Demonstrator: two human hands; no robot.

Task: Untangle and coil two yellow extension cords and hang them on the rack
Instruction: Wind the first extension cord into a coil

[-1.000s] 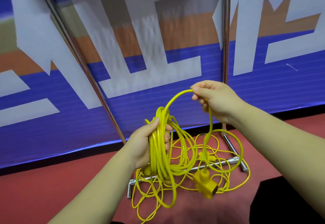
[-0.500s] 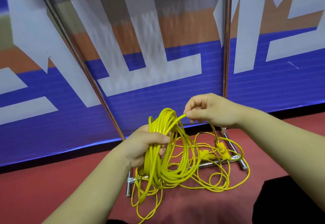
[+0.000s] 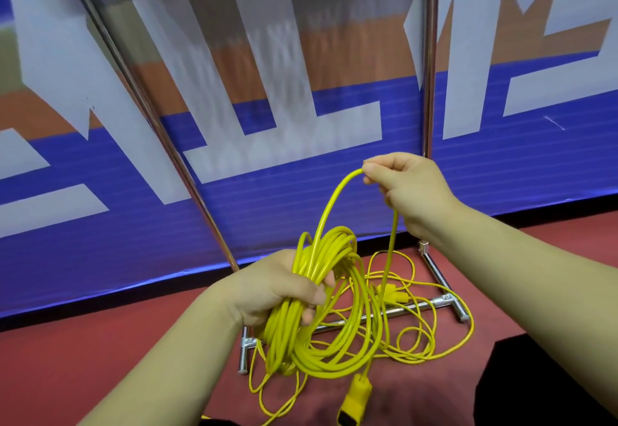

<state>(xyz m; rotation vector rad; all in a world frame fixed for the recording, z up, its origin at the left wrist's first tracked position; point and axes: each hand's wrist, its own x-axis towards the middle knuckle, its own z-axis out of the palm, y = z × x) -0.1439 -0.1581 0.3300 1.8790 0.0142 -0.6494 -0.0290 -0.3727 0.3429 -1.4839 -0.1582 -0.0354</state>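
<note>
Over rack base (image 3: 429, 305), left hand (image 3: 279, 288) grips coil (image 3: 322, 256); right hand (image 3: 413, 191) pinches strand (image 3: 331, 203).

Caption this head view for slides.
Left hand grips the coiled yellow cord; right hand pinches its free length; second cord lies over the rack base.

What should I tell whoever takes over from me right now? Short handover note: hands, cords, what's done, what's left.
Left hand grips the coiled bundle of the thick yellow cord. Right hand pinches that cord's free run, lifted into a loop; its socket end dangles below the coil.
Thin yellow cord lies loose on the red floor around the rack base.
Done: thick cord nearly all coiled.
Left: lay the last loop, hang the coil; then coil and hang the thin cord.
</note>
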